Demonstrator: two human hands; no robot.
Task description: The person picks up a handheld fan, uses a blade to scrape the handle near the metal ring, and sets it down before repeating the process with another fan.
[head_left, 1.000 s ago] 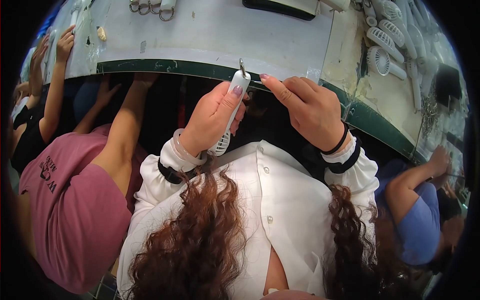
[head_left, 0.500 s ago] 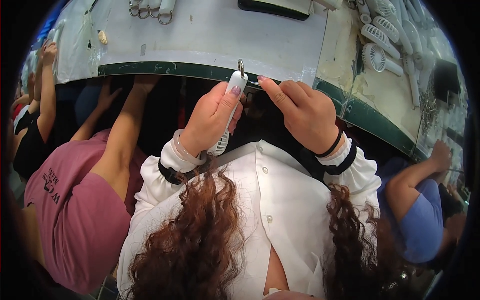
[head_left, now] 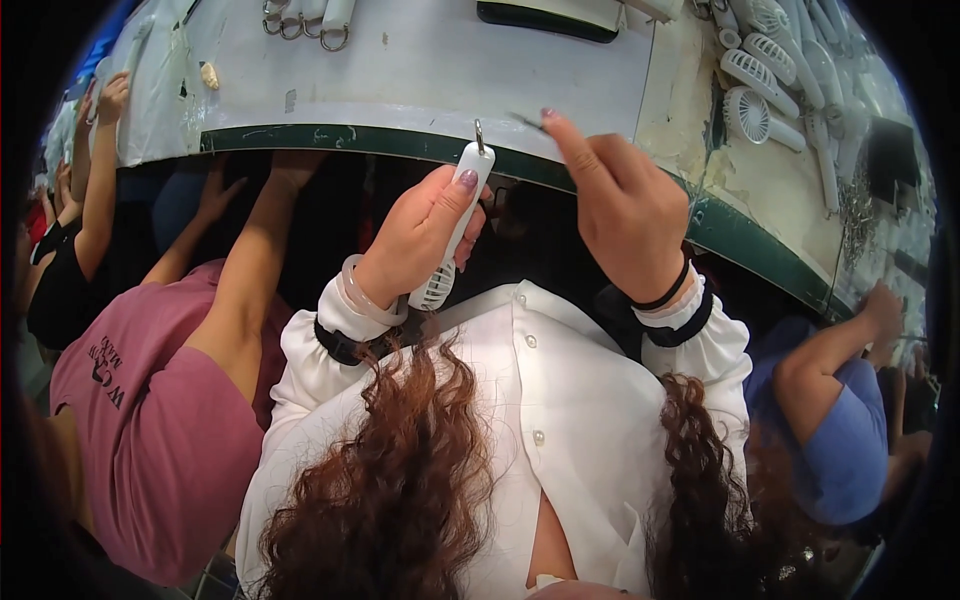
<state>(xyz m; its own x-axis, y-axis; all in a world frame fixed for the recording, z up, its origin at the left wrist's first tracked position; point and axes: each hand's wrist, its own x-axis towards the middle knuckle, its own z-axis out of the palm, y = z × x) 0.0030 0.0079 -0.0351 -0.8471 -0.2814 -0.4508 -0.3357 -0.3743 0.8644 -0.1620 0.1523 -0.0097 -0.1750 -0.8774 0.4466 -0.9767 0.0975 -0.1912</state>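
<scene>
A white handheld fan (head_left: 462, 205) is gripped in my left hand (head_left: 412, 235), thumb along its handle. Its slatted head points down toward my shirt, and a metal clip ring (head_left: 479, 134) stands at the upper end of the handle. My right hand (head_left: 632, 200) is closed to the right of the fan, apart from it. Between its thumb and forefinger a thin dark pointed tool (head_left: 527, 122) sticks out over the table edge; it is slightly blurred and its exact kind does not show.
Several white pieces with metal rings (head_left: 310, 15) lie at the far left of the white table (head_left: 430, 75), a black case (head_left: 548, 20) at the far middle. White fans (head_left: 755, 115) pile up at right. Co-workers sit on both sides, one in a pink shirt (head_left: 165, 400).
My right hand has moved right and a little away from me, pulling the thin tool clear of the fan. The left hand and fan have barely moved.
</scene>
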